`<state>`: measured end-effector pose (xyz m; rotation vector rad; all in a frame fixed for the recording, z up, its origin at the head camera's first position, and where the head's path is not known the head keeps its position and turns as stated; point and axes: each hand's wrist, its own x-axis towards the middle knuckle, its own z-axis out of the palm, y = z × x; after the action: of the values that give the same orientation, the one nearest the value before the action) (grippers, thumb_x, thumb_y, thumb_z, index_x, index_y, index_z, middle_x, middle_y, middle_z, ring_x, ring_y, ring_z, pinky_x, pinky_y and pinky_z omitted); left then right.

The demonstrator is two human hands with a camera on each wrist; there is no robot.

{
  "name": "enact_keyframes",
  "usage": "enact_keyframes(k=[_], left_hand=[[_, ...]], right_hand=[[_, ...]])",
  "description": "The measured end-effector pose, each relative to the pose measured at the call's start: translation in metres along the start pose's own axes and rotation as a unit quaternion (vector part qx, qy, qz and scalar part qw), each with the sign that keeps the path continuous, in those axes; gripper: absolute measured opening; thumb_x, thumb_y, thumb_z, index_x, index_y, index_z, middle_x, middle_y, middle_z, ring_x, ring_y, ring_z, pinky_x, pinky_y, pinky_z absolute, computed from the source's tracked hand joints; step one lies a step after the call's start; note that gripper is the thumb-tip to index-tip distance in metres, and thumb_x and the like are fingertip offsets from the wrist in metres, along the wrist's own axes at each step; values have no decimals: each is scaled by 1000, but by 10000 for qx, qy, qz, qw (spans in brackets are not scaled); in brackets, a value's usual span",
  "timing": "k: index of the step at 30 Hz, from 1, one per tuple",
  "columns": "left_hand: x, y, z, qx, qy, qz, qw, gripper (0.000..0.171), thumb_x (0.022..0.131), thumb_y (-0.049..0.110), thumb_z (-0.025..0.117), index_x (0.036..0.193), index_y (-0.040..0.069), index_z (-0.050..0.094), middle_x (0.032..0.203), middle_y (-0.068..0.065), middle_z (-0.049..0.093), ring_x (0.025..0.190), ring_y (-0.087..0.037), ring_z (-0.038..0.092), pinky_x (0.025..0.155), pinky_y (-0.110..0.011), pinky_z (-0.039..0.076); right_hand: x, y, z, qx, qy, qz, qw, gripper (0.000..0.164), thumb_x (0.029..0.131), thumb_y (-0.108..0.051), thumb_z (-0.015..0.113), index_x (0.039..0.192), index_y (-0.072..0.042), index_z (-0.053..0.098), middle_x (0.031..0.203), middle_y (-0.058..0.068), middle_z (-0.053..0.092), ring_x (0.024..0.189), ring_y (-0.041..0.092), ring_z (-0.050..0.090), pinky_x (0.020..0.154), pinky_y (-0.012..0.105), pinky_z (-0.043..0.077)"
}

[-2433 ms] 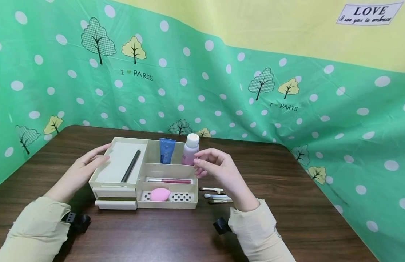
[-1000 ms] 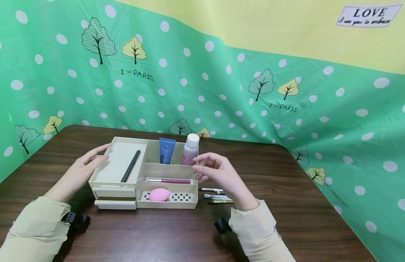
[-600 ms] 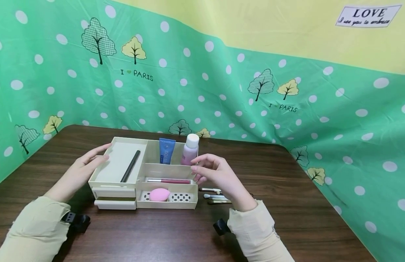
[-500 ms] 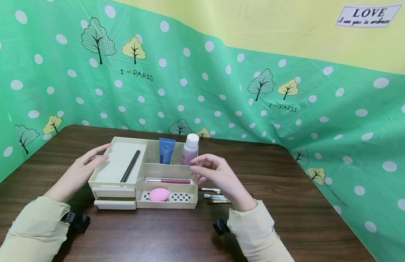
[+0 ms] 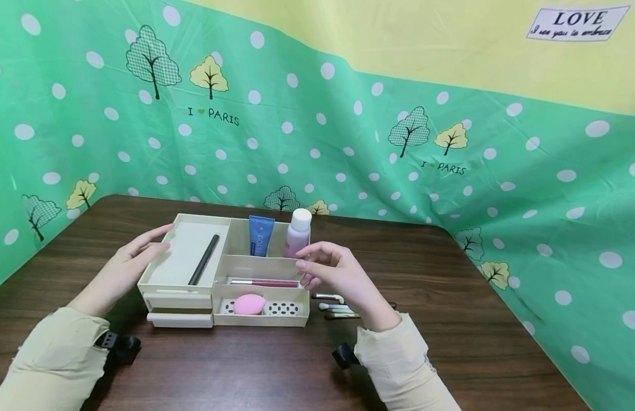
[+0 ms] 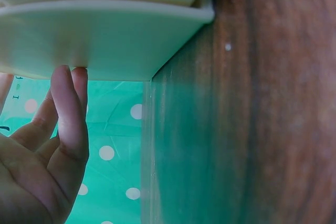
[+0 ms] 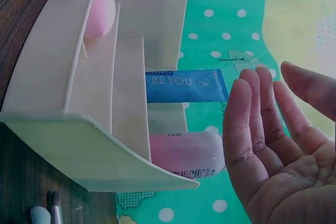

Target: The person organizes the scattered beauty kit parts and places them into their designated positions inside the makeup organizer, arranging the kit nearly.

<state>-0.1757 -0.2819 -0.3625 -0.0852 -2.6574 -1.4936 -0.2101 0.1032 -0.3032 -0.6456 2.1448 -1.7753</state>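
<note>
R hand [image 5: 338, 274] drifted slightly left/toward wearer vs 2.4s ago; fingers loosely bent, holding nothing, near bottle [image 5: 298, 237]. L hand [image 5: 124, 271] fingertips touch organizer [image 5: 261, 321] side, no grip. Organizer's on table [image 5: 245, 371] w/ bottle, tube [image 5: 261, 235], sponge [image 5: 249, 304], pen [image 5: 203, 260] in. Brushes [image 5: 327, 307] outside; IMO mostly filled.

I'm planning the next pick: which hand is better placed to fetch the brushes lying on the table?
Likely the right hand: it holds nothing and is close to the brushes, while the left hand touches the opposite side of the organizer.
</note>
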Motion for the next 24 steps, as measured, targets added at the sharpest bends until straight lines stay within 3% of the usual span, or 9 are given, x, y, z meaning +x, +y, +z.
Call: enact_keyframes(k=[15,22,24], left_hand=[[0,3,-1,-57,62,59,9999,58,106,42,42,158,19,28,136,-23,55,99,13,50,80,-14,43],[0,2,0,-59,15,-5,10000,60,105,44,42,158,20,28,140,-23,52,102,11,48,80,-14,42],[0,1,0,-67,12,-24,10000,60,105,45,42,158,20,28,139,-23,53,101,10,48,80,-14,43]], right_hand=[[2,0,-4,-266,-5,46,9996,34,92,-11,69,119,9,60,88,8,68,71,18,66,71,38,59],[2,1,-9,-470,-59,96,9988,34,92,-11,68,119,9,61,93,18,67,68,17,65,73,44,59],[2,2,-11,-562,-76,102,9983,33,93,-11,68,118,10,62,91,15,67,68,17,64,72,44,59]])
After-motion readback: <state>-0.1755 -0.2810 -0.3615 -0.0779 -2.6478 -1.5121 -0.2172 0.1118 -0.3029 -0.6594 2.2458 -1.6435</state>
